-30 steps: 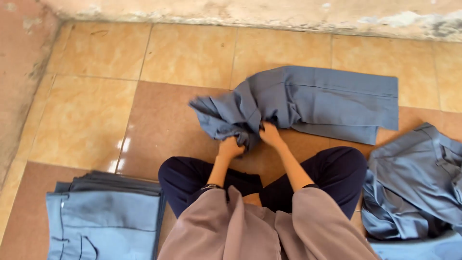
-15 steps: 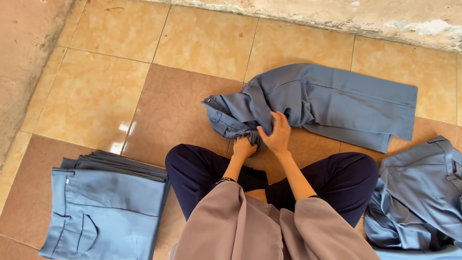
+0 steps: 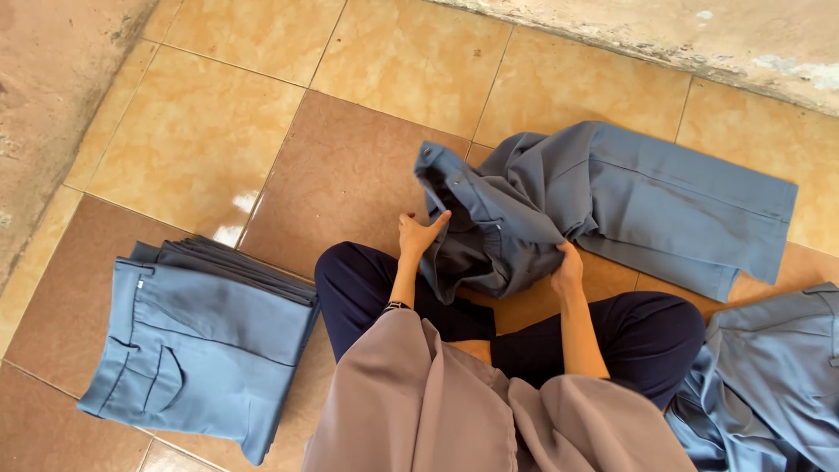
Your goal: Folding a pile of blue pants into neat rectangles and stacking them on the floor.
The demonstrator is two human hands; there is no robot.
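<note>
Grey-blue trousers (image 3: 612, 201) spread across the tiled floor (image 3: 218, 131) in the upper right of the frame, legs stretched out flat toward the right edge, waist end bunched and lifted at centre. Left hand (image 3: 419, 234) at the left side of that waist end, fingers half curled round the edge of the cloth, thumb raised against it. Right hand (image 3: 568, 269) at the lower right of the bunch, fingers closed on a fold of the same cloth, only knuckles and back of hand showing. Both wrists low, just above crossed legs in dark blue (image 3: 629, 336), with a mauve garment (image 3: 454, 411) filling the bottom centre. Neat stack of folded trousers (image 3: 201, 350) of the same grey-blue at lower left, pocket side up, well apart from both hands. Loose heap of more grey-blue cloth (image 3: 778, 385) at lower right, just beside the knee. Rough pale wall base (image 3: 699, 35) along the top right.
</note>
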